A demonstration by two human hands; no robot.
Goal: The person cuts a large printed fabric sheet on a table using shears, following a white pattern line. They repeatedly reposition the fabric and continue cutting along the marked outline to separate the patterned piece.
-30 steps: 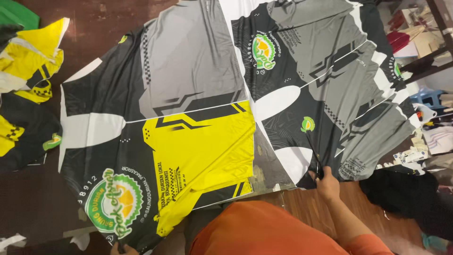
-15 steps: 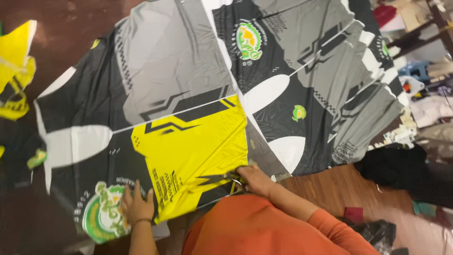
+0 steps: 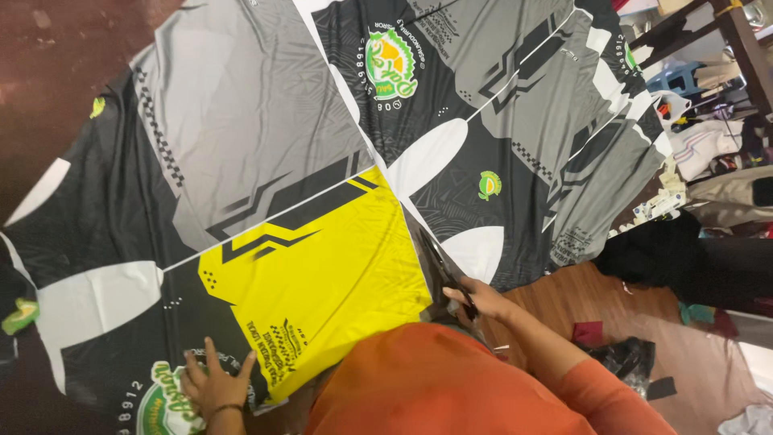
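**Scissors at the edge of the yellow panel**

Printed fabric [image 3: 266, 161] spread flat over a dark red floor [image 3: 48, 48], filling most of the view. Landmark: the yellow panel [image 3: 338, 282] in the lower middle of the sheet.

Left hand [image 3: 213, 387] pressed flat, fingers spread, just below and left of the yellow panel, lying on a black area beside a round green and yellow badge [image 3: 165, 399]. Dark band around that wrist.

Right hand [image 3: 475, 300] at the yellow panel's right edge, closed round the handles of dark scissors [image 3: 441, 266]. Blades pointing up and away along the seam where yellow meets black and white. Blade gap too dark to judge.

Hands well apart, the yellow panel's lower corner between them. Orange sleeve [image 3: 596, 387] running down and right from the right hand.

Above the yellow panel, grey and black printed sections. To its upper right, a second round badge [image 3: 392, 64]. Far right of the panel, past the fabric's edge, wooden floor [image 3: 668, 322] with a black heap [image 3: 684, 258] and a black bag [image 3: 624, 358].
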